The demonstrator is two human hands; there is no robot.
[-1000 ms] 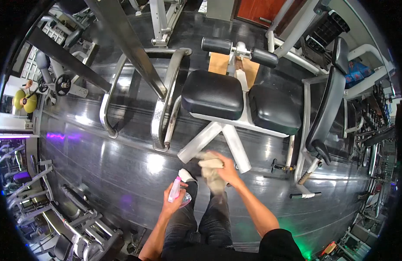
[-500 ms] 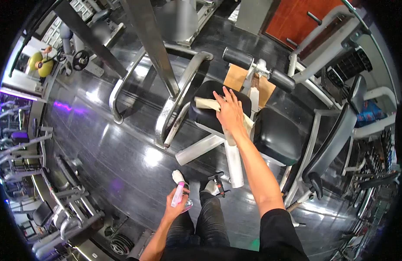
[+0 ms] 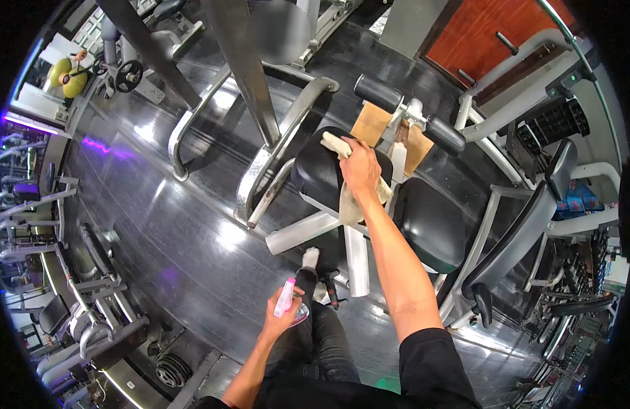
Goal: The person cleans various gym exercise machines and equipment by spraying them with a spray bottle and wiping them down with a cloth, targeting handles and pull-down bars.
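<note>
My right hand [image 3: 361,165] is closed around a pale cloth [image 3: 351,206] on top of a black padded seat [image 3: 315,170]. One bunched end of the cloth pokes out past the fingers, and the rest hangs over the seat's near edge. Low in front of my legs, my left hand [image 3: 282,315] grips a spray bottle [image 3: 285,298] with a pink and white top. Its clear body is partly hidden by the fingers. A second black pad [image 3: 432,221] lies just right of my right forearm.
Black foam rollers [image 3: 378,93] sit beyond the seat, above a piece of brown cardboard [image 3: 371,124]. A curved metal frame [image 3: 264,170] stands to the left on the dark floor [image 3: 172,232]. At right is a machine with a tilted backrest [image 3: 516,238]. Weight plates [image 3: 173,370] lie lower left.
My right hand went from flat, spread fingers to a closed grip, bunching the cloth on the seat. My left hand moved slightly right with the bottle. One foot stepped forward.
</note>
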